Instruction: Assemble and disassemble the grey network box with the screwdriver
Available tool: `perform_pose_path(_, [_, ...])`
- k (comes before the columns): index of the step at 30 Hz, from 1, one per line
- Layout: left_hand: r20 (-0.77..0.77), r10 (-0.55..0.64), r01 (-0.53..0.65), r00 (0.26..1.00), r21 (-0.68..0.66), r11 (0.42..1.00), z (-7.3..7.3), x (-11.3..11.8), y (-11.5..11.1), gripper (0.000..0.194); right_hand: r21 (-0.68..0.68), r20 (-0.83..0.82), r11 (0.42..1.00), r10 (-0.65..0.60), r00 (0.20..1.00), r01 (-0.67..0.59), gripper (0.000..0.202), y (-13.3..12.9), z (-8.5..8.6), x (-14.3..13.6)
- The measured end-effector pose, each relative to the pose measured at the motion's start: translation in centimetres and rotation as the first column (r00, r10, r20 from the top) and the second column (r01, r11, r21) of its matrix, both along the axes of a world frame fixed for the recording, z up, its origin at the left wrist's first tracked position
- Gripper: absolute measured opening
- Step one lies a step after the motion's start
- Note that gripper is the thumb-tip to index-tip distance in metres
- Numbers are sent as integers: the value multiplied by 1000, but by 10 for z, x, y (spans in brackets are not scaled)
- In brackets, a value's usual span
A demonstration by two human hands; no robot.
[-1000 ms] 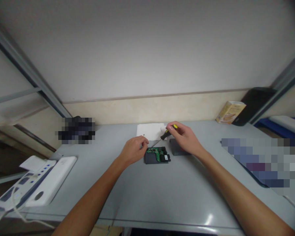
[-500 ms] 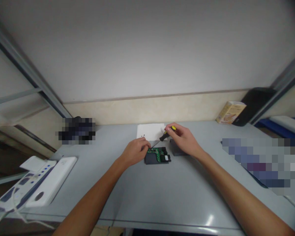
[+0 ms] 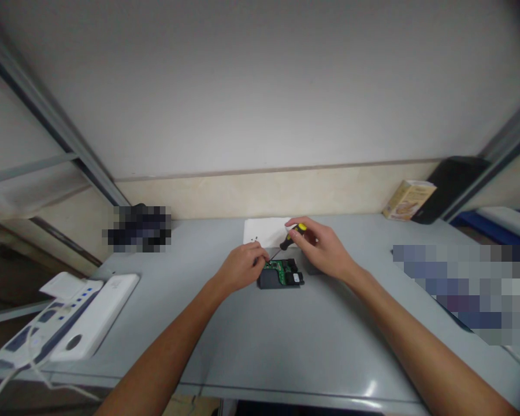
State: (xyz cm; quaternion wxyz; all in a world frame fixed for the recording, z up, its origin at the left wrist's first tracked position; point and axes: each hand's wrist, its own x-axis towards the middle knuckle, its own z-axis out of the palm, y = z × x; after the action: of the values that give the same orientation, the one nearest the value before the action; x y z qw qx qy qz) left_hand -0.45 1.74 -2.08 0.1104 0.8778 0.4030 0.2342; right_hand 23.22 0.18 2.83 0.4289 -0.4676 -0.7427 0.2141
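Note:
A black device with a green circuit board lies on the grey table. My right hand is closed around a black and yellow screwdriver, whose tip slants down to the left, at the board's upper left corner. Beside that tip, my left hand has its fingers pinched together at the board's left edge; what they hold, if anything, is too small to see. A dark flat part sits under my right hand, mostly hidden. Behind the board is a white paper with several tiny dark pieces on it.
On the left are a power strip with cables and a white power bank-like box. A blurred dark object stands at the back left. A yellow box leans near a black case at the back right; a pixelated item lies right.
The view has shifted slightly, moving the table items a little right in the picture. My right hand and the screwdriver have turned slightly, and cover more of the dark flat part.

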Motion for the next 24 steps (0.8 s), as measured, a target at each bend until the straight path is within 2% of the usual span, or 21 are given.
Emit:
perform_pose_path(8, [21, -19, 19, 1000, 4, 1000, -3, -1, 2, 27, 97, 199, 992, 60, 978, -80, 32, 4, 20, -20])
perform_pose_path(13, [-1, -16, 16, 1000, -10, 1000, -5, -1, 4, 25, 111, 266, 958, 227, 937, -264, 33, 13, 36, -31])
perform_pose_path(16, [-8, -21, 21, 1000, -17, 1000, -4, -1, 3, 25, 96, 253, 928, 328, 910, -361, 31, 18, 42, -35])
perform_pose_path(18, [-5, -22, 22, 1000, -23, 1000, -3, -1, 3, 25, 50, 179, 918, 379, 908, -393, 24, 20, 41, -38])
perform_pose_path(21, [4, -21, 21, 1000, -34, 999, -3, -1, 2, 26, -15, -102, 899, 435, 895, -438, 8, 20, 30, -43])
perform_pose_path(24, [13, -30, 30, 999, -33, 999, -3, 0, 2, 26, -70, -435, 902, 356, 827, -426, 24, 19, 11, -51])
